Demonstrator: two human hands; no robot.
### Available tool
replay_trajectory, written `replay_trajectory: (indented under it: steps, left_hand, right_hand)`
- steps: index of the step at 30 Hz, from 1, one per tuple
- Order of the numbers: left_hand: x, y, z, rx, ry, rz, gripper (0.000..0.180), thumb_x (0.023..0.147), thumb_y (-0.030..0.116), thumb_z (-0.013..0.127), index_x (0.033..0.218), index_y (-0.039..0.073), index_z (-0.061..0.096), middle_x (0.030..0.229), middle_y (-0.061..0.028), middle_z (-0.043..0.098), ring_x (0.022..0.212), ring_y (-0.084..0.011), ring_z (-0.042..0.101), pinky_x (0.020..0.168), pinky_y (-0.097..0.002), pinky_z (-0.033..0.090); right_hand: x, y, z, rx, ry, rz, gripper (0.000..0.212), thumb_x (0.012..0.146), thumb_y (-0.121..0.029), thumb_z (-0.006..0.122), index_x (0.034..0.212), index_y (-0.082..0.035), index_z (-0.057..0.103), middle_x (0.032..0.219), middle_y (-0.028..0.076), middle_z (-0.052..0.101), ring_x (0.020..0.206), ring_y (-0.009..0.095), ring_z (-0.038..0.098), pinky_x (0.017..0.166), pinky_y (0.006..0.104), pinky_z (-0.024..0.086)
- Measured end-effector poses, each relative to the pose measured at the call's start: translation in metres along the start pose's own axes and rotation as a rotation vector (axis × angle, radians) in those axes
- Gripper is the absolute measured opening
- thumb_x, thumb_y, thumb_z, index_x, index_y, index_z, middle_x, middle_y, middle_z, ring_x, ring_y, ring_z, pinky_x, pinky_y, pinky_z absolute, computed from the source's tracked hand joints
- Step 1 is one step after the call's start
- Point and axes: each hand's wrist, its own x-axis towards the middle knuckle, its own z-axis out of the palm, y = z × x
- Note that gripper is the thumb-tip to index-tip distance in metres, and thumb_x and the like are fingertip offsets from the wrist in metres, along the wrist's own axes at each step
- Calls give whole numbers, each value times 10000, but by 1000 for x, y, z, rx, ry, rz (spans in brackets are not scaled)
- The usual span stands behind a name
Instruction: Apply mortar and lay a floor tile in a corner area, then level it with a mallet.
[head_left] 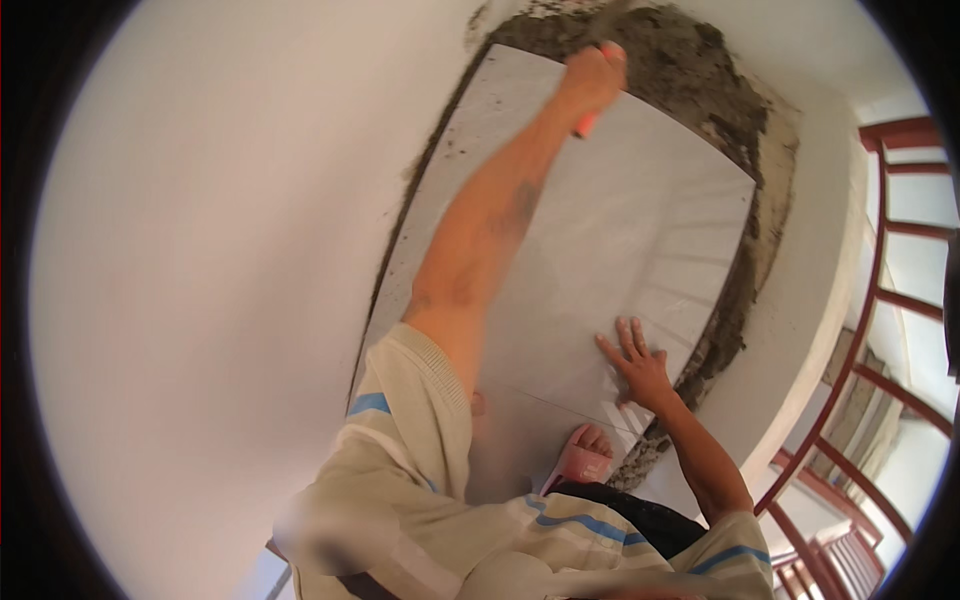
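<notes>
A large pale grey floor tile lies in front of me, with dark mortar showing along its far and right edges. My left hand reaches to the tile's far edge and is closed round the orange handle of a trowel. The trowel's blurred front end points away over the mortar. My right hand rests palm down on the tile near its right side, fingers spread, holding nothing. A thin joint line crosses nearer my feet, with more grey tile on my side of it.
A white wall runs along the left. On the right a low white ledge borders the mortar strip, and a dark red railing stands beyond it. My foot in a pink slipper is on the near tile.
</notes>
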Motion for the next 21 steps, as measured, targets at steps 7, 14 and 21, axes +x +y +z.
replay_trajectory:
  steps: [7, 14, 21]
  left_hand:
    - [-251, -57, 2, -305, 31, -204, 491, 998, 460, 432, 982, -30, 459, 758, -269, 614, 719, -440, 616, 621, -482, 462]
    - [-490, -107, -36, -194, 276, -566, 340, 994, 354, 464, 1071, 23, 478, 934, -304, 617, 756, -487, 611, 663, -546, 477]
    - [-588, -123, -65, -91, 290, -838, 283, 967, 274, 453, 1055, 7, 480, 890, -340, 630, 798, -511, 620, 692, -575, 486]
  right_hand:
    - [-2, -23, -19, -44, -94, 94, 1451, 310, -229, 958, 1539, -321, 192, 1631, 140, -14, 1501, 352, 18, 835, 595, 412]
    - [-1, -18, 4, -152, -86, 58, 1487, 339, -202, 961, 1557, -191, 108, 1600, 229, -92, 1471, 448, -53, 878, 653, 442]
    - [-2, -34, 15, -297, -81, 44, 1502, 371, -189, 959, 1549, -119, 30, 1564, 308, -95, 1441, 514, -45, 918, 627, 475]
